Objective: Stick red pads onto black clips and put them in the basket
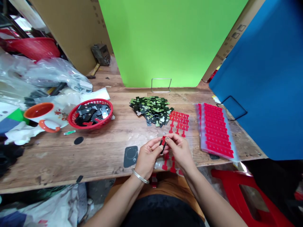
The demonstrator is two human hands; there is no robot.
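Note:
My left hand (148, 154) and my right hand (180, 148) meet above the table's front edge, pinching between them a small black piece (162, 146) with a red sticker on it. Under the hands lies a clear sheet with red T-shaped stickers (179, 121). Just beyond is a pile of small black and green pieces (151, 109). A stack of sheets with red stickers (215, 129) lies to the right. A silver bangle sits on my left wrist.
A red basket (91, 114) of black pieces and an orange and white mug (44, 115) stand at left, near plastic bags (44, 74). A dark square pad (130, 156) lies by my left hand. Green (170, 41) and blue (265, 78) boards stand behind; a red stool (248, 195) below right.

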